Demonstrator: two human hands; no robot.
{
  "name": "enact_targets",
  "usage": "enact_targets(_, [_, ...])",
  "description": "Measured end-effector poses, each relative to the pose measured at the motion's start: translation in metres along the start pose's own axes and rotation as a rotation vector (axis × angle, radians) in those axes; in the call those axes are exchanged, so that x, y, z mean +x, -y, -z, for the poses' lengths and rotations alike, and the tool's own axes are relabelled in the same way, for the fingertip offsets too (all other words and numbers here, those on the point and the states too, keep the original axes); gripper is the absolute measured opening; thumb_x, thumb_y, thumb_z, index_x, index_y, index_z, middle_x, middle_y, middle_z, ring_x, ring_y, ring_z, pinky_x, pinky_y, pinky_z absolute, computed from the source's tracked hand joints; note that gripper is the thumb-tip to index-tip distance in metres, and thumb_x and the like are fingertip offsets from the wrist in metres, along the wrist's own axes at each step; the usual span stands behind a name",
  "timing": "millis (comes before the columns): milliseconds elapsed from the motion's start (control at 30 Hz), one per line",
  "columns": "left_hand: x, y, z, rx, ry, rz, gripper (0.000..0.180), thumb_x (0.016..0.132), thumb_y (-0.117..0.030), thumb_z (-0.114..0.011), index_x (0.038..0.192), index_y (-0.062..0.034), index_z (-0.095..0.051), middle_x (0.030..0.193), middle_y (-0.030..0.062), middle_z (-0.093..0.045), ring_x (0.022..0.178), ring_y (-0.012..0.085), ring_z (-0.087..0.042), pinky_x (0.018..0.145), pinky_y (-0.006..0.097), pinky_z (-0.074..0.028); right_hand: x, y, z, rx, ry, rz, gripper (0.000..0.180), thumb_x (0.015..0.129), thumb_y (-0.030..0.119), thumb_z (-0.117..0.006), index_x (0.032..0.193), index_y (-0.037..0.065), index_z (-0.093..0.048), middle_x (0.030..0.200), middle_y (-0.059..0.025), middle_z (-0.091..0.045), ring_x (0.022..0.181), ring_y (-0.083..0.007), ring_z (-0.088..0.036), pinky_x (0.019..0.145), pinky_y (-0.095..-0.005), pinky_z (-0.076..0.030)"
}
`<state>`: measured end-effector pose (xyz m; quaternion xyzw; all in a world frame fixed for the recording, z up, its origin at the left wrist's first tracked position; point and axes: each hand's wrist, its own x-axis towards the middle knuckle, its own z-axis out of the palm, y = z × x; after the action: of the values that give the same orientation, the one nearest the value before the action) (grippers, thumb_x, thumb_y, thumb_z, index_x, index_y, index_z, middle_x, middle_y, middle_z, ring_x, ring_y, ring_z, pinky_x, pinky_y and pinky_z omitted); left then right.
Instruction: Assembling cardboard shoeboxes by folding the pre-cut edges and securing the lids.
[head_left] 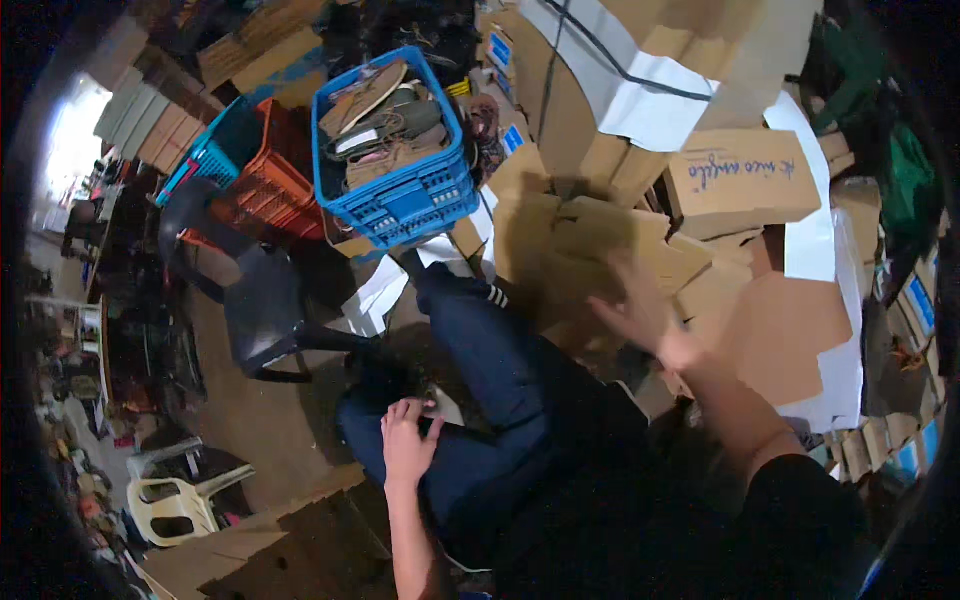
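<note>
Here the right hand (645,315), fingers spread, reaches toward flat-lying cardboard boxes (590,250).

there is one view only, a wide fisheye worn on the person's head, so nothing is shared with a second view. it looks steeply down over the person's own lap and legs, close to both forearms rising from the lower edge. the picture is tilted, and straight edges bend toward its dark rim. far ahead stands a blue crate (396,150); cardboard boxes (742,180) fill the right.
</note>
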<state>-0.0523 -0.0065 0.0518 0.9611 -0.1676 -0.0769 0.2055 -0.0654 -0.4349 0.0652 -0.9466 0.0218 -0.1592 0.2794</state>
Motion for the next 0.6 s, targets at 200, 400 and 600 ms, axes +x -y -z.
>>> enact_targets(200, [0.021, 0.006, -0.008, -0.037, 0.088, 0.022, 0.028, 0.091, -0.026, -0.077, 0.111, -0.0086, -0.072, 0.113, 0.0108, -0.069, 0.115, 0.0351, -0.062, 0.099, 0.047, -0.047, 0.047, -0.027, 0.044, -0.378, -0.159, 0.088, 0.069, 0.082, 0.012, -0.083, 0.144, 0.005, -0.056, 0.137, -0.0177, -0.056, 0.130, -0.0354, -0.052, 0.111, -0.0488, -0.042])
enact_targets(400, [0.015, 0.001, -0.013, 0.172, 0.188, 0.020, 0.042, 0.094, -0.035, -0.071, 0.122, -0.0034, -0.069, 0.126, 0.0172, -0.067, 0.122, 0.0378, -0.059, 0.108, 0.051, -0.044, 0.039, -0.040, 0.034, -0.431, -0.095, 0.161, 0.073, 0.081, 0.013, -0.081, 0.149, 0.009, -0.054, 0.140, -0.0166, -0.055, 0.129, -0.0380, -0.052, 0.110, -0.0507, -0.041])
enact_targets(600, [0.005, 0.007, -0.012, 0.227, 0.108, 0.035, 0.034, 0.094, -0.036, -0.072, 0.114, -0.0076, -0.073, 0.117, 0.0128, -0.070, 0.118, 0.0331, -0.061, 0.105, 0.047, -0.044, 0.032, -0.034, 0.030, -0.427, -0.122, 0.157, 0.073, 0.082, 0.013, -0.080, 0.150, 0.008, -0.053, 0.138, -0.0159, -0.056, 0.129, -0.0401, -0.052, 0.112, -0.0517, -0.039])
